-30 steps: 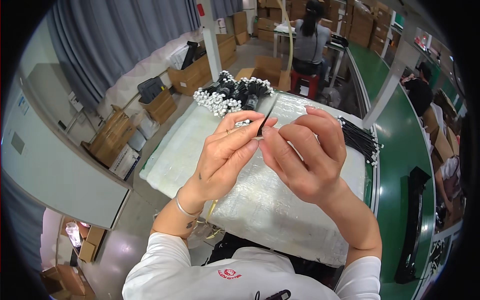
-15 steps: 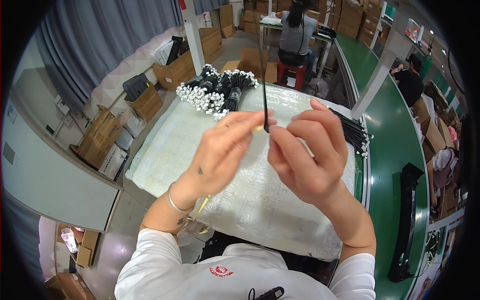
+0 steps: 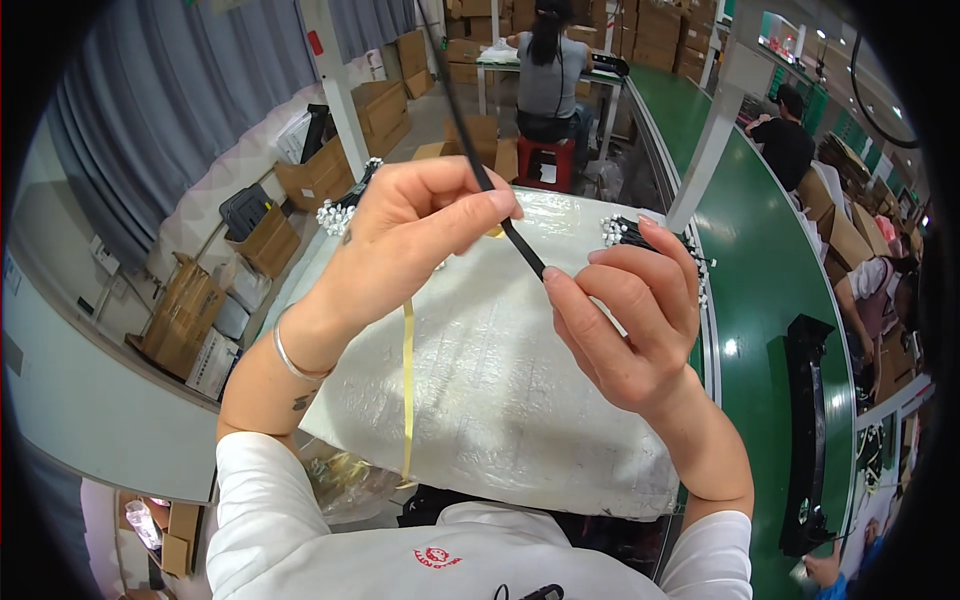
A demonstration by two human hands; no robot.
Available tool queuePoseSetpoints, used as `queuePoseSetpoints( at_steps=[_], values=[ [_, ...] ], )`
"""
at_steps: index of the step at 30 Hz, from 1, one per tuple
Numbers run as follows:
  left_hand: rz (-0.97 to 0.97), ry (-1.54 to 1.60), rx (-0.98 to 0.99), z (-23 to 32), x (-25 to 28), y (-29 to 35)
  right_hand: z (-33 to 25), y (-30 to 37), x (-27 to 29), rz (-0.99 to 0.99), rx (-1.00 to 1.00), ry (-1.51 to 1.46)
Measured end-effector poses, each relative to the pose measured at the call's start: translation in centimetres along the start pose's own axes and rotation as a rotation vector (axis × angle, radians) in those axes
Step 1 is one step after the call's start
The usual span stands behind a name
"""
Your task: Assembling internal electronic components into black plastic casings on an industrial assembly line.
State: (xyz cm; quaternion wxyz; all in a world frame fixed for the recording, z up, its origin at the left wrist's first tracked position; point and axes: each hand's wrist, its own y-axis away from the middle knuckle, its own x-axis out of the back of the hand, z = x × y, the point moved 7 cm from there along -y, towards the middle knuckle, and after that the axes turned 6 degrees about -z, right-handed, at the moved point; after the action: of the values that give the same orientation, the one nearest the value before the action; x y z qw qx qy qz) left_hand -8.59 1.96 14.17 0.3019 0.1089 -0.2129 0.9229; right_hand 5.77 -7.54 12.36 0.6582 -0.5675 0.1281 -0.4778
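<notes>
The white shirt (image 3: 370, 550) is closest. Past it is a pale, shiny table (image 3: 500, 420). A thin yellow tape (image 3: 408, 390) runs down the table from under the left wrist to the near edge.

The right hand (image 3: 630, 330) is up over the table. Its thumb and first finger pinch the low end of a black strip (image 3: 465, 130). Its other fingers are bent and a bit apart, with nothing in them.

The left hand (image 3: 405, 225) is a little farther off, and wears a silver bracelet (image 3: 285, 350) on the wrist. Its thumb and first finger squeeze the strip higher up. The strip slants up and left from the right hand, through the left hand, and on to the top. The short piece between the hands looks straight.

Beyond the hands, black wires with white ends lie in two bunches, one left (image 3: 335, 217) and one right (image 3: 625, 232). Farther away, a person (image 3: 552, 80) sits on a red stool (image 3: 543, 163).
</notes>
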Motion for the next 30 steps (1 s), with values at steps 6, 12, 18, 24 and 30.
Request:
queuePoseSetpoints(
  at_steps=[6, 12, 18, 24, 30],
  values=[
    [0.2, -0.115, -0.179, 0.3, 0.9, 0.2, 1.3, 0.8, 0.9, -0.076, -0.019, 0.023],
    [0.205, -0.129, -0.294, 0.6, -0.2, 0.2, 4.5, -1.1, -1.0, -0.087, -0.456, -0.436],
    [0.218, -0.162, -0.334, 1.0, -0.8, -0.1, 5.5, -0.6, -4.3, -0.177, -0.619, -0.903],
    [0.247, -0.226, -0.327, 0.4, -0.4, -0.1, 5.2, -0.8, -4.8, -0.203, -0.662, -0.894],
    [0.359, -0.414, -0.402, 0.6, -0.8, 0.3, 5.4, -0.3, -6.9, -0.156, -0.844, -1.001]
  ],
)
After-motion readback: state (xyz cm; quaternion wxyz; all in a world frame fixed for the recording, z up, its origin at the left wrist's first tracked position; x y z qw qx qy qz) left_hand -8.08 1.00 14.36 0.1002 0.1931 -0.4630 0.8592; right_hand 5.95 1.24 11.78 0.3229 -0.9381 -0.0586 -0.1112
